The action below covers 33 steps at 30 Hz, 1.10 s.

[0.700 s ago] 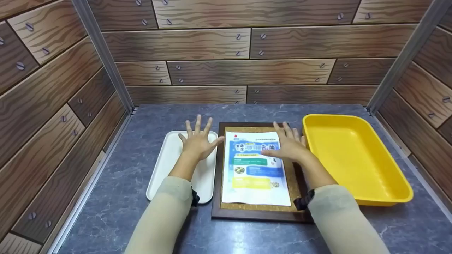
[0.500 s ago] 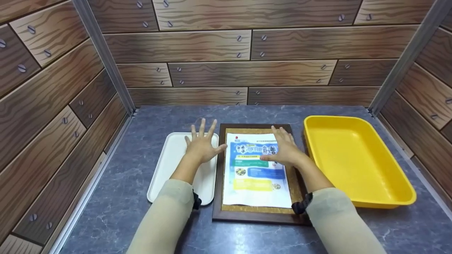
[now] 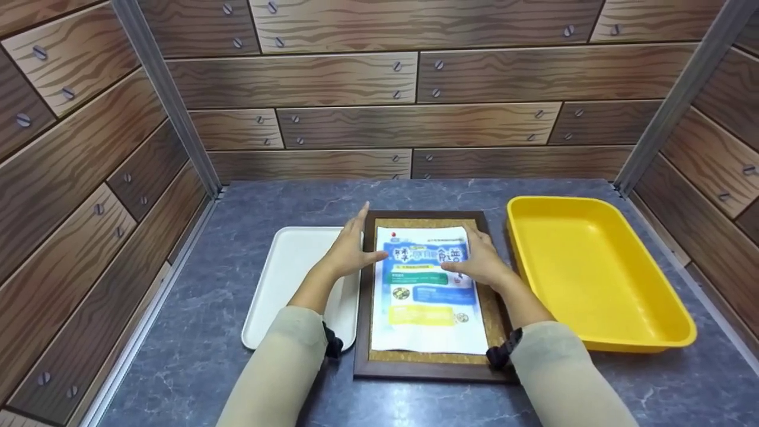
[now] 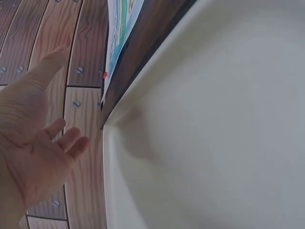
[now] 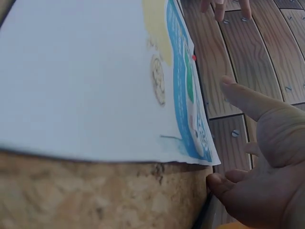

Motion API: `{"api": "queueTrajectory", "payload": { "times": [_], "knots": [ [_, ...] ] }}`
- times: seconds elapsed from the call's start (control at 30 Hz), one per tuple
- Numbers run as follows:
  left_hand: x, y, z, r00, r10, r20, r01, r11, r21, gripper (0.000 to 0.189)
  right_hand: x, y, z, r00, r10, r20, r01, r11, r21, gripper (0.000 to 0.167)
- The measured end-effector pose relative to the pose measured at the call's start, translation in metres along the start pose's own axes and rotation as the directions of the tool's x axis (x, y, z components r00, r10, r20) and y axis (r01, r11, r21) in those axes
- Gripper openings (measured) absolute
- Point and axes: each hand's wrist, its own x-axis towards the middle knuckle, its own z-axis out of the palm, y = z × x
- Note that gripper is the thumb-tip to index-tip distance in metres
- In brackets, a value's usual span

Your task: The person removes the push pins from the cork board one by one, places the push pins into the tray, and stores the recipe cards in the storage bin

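A printed paper sheet [image 3: 427, 332] lies on a cork board [image 3: 379, 356] with a dark wooden frame [image 3: 436, 370]. A red pushpin [image 3: 393, 235] shows at the sheet's upper left corner. My left hand [image 3: 345, 252] hovers over the white tray [image 3: 284, 284] and the frame's left side, its thumb toward the sheet and its fingers extended. Over the sheet's right edge is my right hand [image 3: 483, 261], fingers extended and slightly bent, thumb pointing left. In the wrist views, the left hand [image 4: 38, 143] and right hand [image 5: 271, 167] both hold nothing.
To the right of the board stands a deep yellow bin [image 3: 599, 273]. Wood-patterned panels [image 3: 350, 77] wall the grey marbled tabletop [image 3: 178, 332] at the back and both sides. Black bands sit at both wrists.
The left hand has turned from spread fingers to a side-on pose and moved slightly right and down. The right hand has dropped a little, its fingers closer together.
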Motion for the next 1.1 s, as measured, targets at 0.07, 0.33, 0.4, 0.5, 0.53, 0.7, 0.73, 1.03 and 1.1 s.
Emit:
{"api": "queueTrajectory", "payload": {
  "times": [0.07,0.33,0.4,0.5,0.53,0.7,0.73,1.03,1.1],
  "knots": [
    [0.003,0.0,0.001,1.0,0.006,0.011,-0.006,1.0,-0.023,0.122,0.001,0.003,0.0,1.0,0.017,-0.014,-0.017,1.0,0.013,0.118],
    [0.021,0.0,0.01,0.996,0.045,0.081,-0.04,0.997,-0.065,0.113,0.01,0.01,-0.001,0.995,0.099,-0.032,-0.095,0.989,0.113,0.111],
    [0.025,-0.001,0.013,0.994,0.052,0.096,-0.044,0.995,-0.085,0.112,0.01,0.011,-0.001,0.993,0.119,-0.019,-0.116,0.986,0.119,0.111],
    [0.032,-0.001,0.015,0.991,0.064,0.114,-0.052,0.993,-0.104,0.109,0.01,0.012,0.0,0.993,0.119,-0.004,-0.117,0.984,0.135,0.104],
    [0.033,-0.001,0.015,0.99,0.07,0.121,-0.057,0.992,-0.108,0.108,0.011,0.012,0.0,0.993,0.117,0.001,-0.116,0.984,0.139,0.102],
    [0.04,-0.003,0.019,0.987,0.068,0.146,-0.058,0.996,-0.073,0.109,0.011,0.011,0.001,0.995,0.096,-0.007,-0.093,0.979,0.179,0.094],
    [0.041,-0.004,0.02,0.987,0.063,0.147,-0.054,0.997,-0.061,0.109,0.011,0.011,0.001,0.996,0.089,-0.008,-0.085,0.978,0.191,0.093],
    [0.049,-0.005,0.024,0.982,0.05,0.183,-0.053,0.999,0.012,0.103,0.009,0.009,0.0,0.994,0.112,-0.011,-0.105,0.953,0.285,0.084],
    [0.05,-0.005,0.024,0.979,0.051,0.195,-0.059,0.998,0.035,0.099,0.009,0.009,0.0,0.993,0.116,-0.01,-0.107,0.949,0.297,0.081]
  ]
}}
